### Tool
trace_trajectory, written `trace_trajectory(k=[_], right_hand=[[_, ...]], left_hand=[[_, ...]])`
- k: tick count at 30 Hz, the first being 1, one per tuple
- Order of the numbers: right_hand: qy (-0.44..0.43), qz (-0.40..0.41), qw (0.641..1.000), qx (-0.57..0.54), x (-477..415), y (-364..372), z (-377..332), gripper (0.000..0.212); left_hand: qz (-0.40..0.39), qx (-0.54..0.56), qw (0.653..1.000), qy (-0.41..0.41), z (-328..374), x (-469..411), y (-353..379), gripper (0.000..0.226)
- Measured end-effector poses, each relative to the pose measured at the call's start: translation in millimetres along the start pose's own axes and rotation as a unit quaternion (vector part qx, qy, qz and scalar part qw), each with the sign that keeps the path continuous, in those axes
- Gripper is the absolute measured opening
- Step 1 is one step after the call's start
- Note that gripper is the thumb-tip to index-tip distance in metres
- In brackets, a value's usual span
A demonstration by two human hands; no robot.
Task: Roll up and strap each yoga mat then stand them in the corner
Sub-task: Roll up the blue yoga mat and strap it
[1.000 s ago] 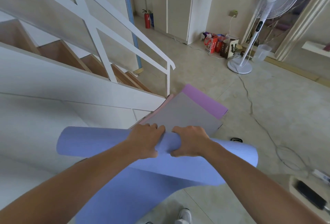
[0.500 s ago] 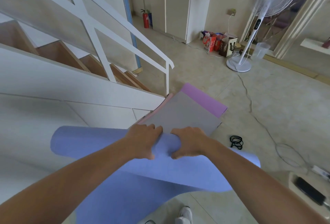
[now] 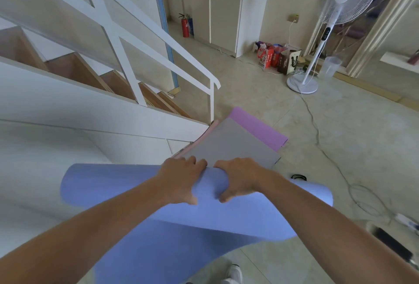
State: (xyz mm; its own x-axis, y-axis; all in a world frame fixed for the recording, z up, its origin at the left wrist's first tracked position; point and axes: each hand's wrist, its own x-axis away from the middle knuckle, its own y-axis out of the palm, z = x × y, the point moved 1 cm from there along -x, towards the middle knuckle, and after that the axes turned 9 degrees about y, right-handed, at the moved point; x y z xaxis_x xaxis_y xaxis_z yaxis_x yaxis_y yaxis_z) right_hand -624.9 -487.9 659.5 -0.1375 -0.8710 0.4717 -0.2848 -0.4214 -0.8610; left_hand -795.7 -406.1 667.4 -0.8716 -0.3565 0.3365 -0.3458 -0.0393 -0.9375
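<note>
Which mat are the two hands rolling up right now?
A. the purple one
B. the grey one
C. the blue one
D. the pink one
C: the left hand and the right hand both grip the roll of the blue yoga mat, while the grey mat, the purple mat and the pink mat lie flat on the floor beyond it.

Flat mats [image 3: 235, 143] lie beyond the rolled mat [image 3: 127, 184], staircase [image 3: 95, 79] left.

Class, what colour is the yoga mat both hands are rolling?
Blue-violet yoga mat, seen in the head view, under the left hand and right hand.
</note>
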Motion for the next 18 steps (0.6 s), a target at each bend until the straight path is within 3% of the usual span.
trace_trajectory(k=[2,5,9,13,18], right_hand=[[-0.017,0.052,0.998,0.024,1.1,3.0,-1.8,0.08],[-0.027,0.132,0.983,0.122,2.0,19.3,-4.5,0.108],[-0.027,0.146,0.983,0.107,-4.1,16.3,-9.3,0.084],[-0.025,0.08,0.993,0.078,-14.4,-1.5,-12.1,0.06],[-0.024,0.032,0.999,0.029,-22.0,-11.2,-15.2,0.047]], left_hand=[[0.014,0.023,0.999,-0.026,-7.5,-2.7,-1.4,0.063],[-0.053,0.16,0.984,-0.055,-32.6,-1.8,-7.7,0.063],[-0.128,0.278,0.95,-0.066,-46.0,6.0,-15.9,0.067],[-0.088,0.148,0.984,-0.045,-34.0,10.8,-13.2,0.07],[-0.006,0.001,0.998,-0.058,-26.2,9.9,-5.4,0.078]])
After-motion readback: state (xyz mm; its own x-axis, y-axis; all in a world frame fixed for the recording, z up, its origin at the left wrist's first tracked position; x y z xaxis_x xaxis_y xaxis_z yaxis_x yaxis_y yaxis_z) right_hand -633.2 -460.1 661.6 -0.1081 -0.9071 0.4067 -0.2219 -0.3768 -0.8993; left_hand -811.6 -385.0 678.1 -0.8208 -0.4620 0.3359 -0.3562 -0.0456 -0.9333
